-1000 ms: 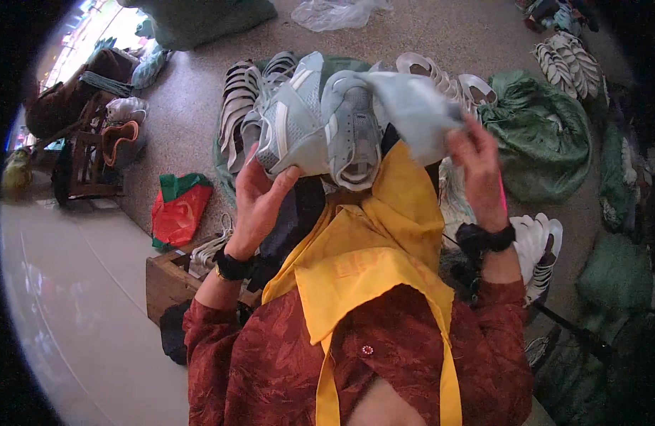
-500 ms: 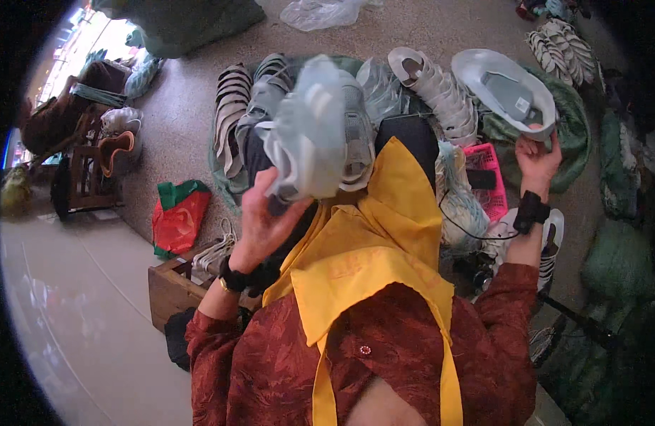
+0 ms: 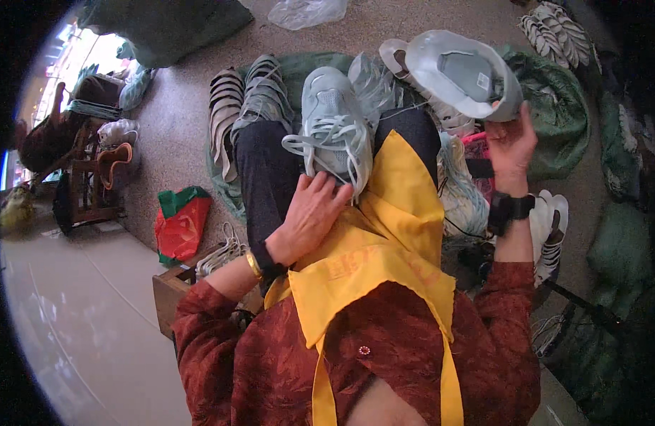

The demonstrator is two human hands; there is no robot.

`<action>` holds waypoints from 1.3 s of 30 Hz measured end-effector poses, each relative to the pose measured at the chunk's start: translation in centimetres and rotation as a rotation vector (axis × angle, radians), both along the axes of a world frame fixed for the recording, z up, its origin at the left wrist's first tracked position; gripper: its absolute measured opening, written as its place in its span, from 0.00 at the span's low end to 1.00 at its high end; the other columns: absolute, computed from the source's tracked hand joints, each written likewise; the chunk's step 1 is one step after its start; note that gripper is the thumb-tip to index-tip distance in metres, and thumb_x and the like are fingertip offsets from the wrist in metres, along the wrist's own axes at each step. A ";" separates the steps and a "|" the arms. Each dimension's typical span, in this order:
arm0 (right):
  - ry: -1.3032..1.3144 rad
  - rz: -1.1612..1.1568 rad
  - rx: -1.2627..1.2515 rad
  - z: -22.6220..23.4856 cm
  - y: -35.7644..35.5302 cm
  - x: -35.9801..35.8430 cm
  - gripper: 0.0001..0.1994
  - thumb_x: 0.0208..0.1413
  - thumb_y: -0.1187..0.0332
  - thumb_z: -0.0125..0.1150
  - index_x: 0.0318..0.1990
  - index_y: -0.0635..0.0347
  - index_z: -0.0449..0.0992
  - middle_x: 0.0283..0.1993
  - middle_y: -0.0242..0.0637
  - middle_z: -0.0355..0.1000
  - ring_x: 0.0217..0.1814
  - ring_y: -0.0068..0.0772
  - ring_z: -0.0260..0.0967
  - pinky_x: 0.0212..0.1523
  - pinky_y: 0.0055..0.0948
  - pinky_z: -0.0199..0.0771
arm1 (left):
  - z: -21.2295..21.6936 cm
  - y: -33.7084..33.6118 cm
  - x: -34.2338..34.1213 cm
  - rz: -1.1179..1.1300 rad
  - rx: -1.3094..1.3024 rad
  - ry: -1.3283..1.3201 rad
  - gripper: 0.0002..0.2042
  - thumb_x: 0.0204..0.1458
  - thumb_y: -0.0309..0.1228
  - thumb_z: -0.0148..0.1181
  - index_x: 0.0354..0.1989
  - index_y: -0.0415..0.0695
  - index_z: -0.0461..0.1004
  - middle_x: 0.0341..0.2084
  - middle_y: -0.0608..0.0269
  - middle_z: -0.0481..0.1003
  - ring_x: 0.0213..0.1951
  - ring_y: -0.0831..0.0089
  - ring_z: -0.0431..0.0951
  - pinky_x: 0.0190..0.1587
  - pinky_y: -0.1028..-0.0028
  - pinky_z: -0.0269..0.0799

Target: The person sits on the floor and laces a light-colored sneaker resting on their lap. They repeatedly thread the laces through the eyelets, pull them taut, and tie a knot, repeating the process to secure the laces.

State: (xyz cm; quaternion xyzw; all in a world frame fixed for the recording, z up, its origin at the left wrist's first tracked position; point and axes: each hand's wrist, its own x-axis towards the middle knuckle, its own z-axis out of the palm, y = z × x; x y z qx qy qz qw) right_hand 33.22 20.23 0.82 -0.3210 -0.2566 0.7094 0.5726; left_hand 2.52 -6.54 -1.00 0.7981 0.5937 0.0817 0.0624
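Observation:
A pale grey-blue laced sneaker [image 3: 332, 124] lies on my lap, toe pointing away, resting on dark trousers and a yellow apron [image 3: 384, 234]. My left hand [image 3: 310, 216] presses on its heel end, fingers curled over the laces. My right hand [image 3: 511, 145] is raised to the right and grips a second pale sneaker [image 3: 459, 74] by its heel, sole side turned up and tilted. A dark watch sits on that wrist.
Several striped and white sneakers [image 3: 249, 99] lie on a green cloth [image 3: 306, 67] ahead of my knees. Green sacks [image 3: 555, 113] sit to the right, a red and green bag [image 3: 180, 224] and a wooden box [image 3: 172, 291] to the left, a wooden stool [image 3: 93, 177] farther left.
The left hand lowered one sneaker from chest height onto my lap. The right hand carried the other sneaker out to the right and holds it raised.

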 end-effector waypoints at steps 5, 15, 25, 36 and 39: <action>-0.147 0.150 0.112 0.9 -4.6 -2.9 0.17 0.65 0.59 0.59 0.53 0.59 0.74 0.48 0.31 0.75 0.44 0.24 0.71 0.40 0.25 0.72 | 1.8 2.2 0.1 0.088 0.035 -0.036 0.13 0.50 0.29 0.56 0.44 0.48 0.68 0.35 0.57 0.69 0.44 0.58 0.68 0.43 0.60 0.61; -1.016 0.387 1.086 2.5 -11.8 -8.4 0.21 0.48 0.71 0.72 0.50 0.64 0.74 0.43 0.43 0.77 0.40 0.39 0.76 0.44 0.32 0.76 | -0.2 2.3 0.8 0.152 0.125 -0.359 0.17 0.48 0.26 0.62 0.48 0.45 0.69 0.39 0.52 0.69 0.46 0.51 0.69 0.47 0.58 0.65; -1.182 0.693 1.334 0.3 -14.0 -12.1 0.15 0.44 0.73 0.69 0.41 0.59 0.73 0.46 0.43 0.69 0.42 0.51 0.74 0.41 0.42 0.75 | 2.6 1.4 -3.4 0.523 0.364 -0.597 0.11 0.51 0.23 0.64 0.41 0.38 0.69 0.41 0.53 0.72 0.43 0.55 0.70 0.44 0.65 0.69; -1.140 0.634 1.302 0.4 -14.2 -12.4 0.17 0.43 0.71 0.71 0.40 0.62 0.72 0.45 0.44 0.69 0.48 0.52 0.71 0.47 0.43 0.73 | 1.0 4.3 -2.8 0.413 0.328 -0.610 0.13 0.53 0.23 0.63 0.46 0.36 0.69 0.47 0.53 0.73 0.37 0.62 0.78 0.35 0.71 0.75; -1.125 0.715 1.320 -0.8 -14.5 -12.8 0.16 0.43 0.71 0.70 0.39 0.63 0.71 0.46 0.44 0.69 0.51 0.51 0.69 0.51 0.42 0.72 | 0.1 3.3 -2.7 0.430 0.305 -0.626 0.14 0.53 0.22 0.63 0.47 0.36 0.70 0.48 0.53 0.73 0.32 0.64 0.78 0.33 0.71 0.75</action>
